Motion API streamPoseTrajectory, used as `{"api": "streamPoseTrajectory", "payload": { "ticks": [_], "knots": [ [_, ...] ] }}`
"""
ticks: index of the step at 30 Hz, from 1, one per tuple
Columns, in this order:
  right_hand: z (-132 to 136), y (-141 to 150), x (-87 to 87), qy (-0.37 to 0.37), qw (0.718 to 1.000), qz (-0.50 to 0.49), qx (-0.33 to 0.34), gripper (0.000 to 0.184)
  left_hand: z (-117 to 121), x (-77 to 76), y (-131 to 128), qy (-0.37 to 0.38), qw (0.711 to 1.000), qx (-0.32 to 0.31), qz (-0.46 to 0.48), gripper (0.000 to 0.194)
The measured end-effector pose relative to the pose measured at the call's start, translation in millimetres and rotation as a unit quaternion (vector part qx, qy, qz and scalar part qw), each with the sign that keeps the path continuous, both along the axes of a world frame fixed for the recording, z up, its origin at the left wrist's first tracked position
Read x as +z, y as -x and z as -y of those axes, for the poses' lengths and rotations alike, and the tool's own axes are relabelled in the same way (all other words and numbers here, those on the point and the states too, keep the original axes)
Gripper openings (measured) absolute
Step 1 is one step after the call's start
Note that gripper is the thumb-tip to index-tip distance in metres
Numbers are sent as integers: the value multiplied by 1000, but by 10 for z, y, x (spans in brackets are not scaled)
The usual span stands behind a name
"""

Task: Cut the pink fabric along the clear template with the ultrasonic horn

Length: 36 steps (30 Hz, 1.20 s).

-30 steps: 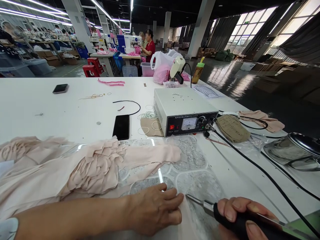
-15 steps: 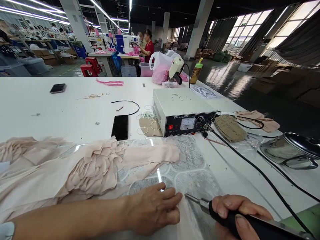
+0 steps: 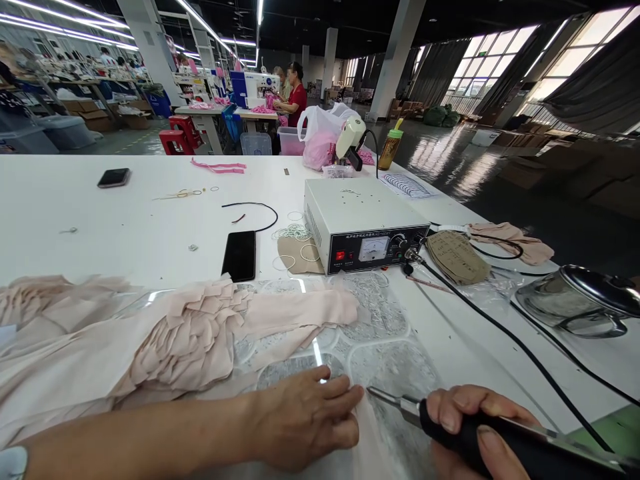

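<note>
My left hand [image 3: 305, 419] lies flat, fingers stretched out, pressing a pale pink strip of fabric [image 3: 367, 440] onto a scratched glass plate [image 3: 395, 367]. My right hand [image 3: 475, 427] is closed around the black handle of a cutting tool [image 3: 500, 443]. Its metal tip [image 3: 383, 396] rests on the plate just right of my left fingertips. A black cable [image 3: 500, 330] runs from the tool to a white control box [image 3: 365, 223] with a meter. A stack of pale pink fabric pieces [image 3: 185, 333] lies left of my hands.
A black phone [image 3: 240, 255] lies near the box, another phone [image 3: 114, 177] at the far left. Elastic loops [image 3: 295, 232], a tan pattern piece [image 3: 457, 257], a metal lid [image 3: 580, 300] and a bottle [image 3: 389, 147] sit around. People work at sewing machines [image 3: 295, 93] behind.
The view has shifted a little. My right hand and the tool tip have moved slightly left, toward my left fingertips. My left hand stays flat on the fabric.
</note>
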State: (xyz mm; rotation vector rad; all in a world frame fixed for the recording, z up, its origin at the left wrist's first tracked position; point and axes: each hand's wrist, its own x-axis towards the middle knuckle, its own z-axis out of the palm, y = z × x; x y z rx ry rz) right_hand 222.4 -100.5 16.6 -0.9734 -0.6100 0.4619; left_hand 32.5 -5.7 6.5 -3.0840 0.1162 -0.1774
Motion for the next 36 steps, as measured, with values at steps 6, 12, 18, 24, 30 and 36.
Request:
{"api": "streamPoseTrajectory", "payload": {
  "ticks": [6,12,18,24,30,36],
  "knots": [
    [-29,15,-98,-23,1000,-1,17,10,7,-25,3,7,1000,4,14,12],
    [-40,11,-101,-16,999,14,28,13,7,-18,-1,11,999,10,29,11],
    [-49,20,-67,-3,998,36,43,17,-3,21,-9,3,1000,3,29,11],
    [-36,-51,-29,-12,1000,-13,5,11,-19,29,-12,-3,1000,-4,19,12],
    [10,-92,-74,0,999,-37,2,12,-42,47,-30,3,1000,-11,4,12],
    [10,-45,-81,-3,1000,-20,19,11,-49,42,-44,10,1000,-12,-8,12]
  ]
}}
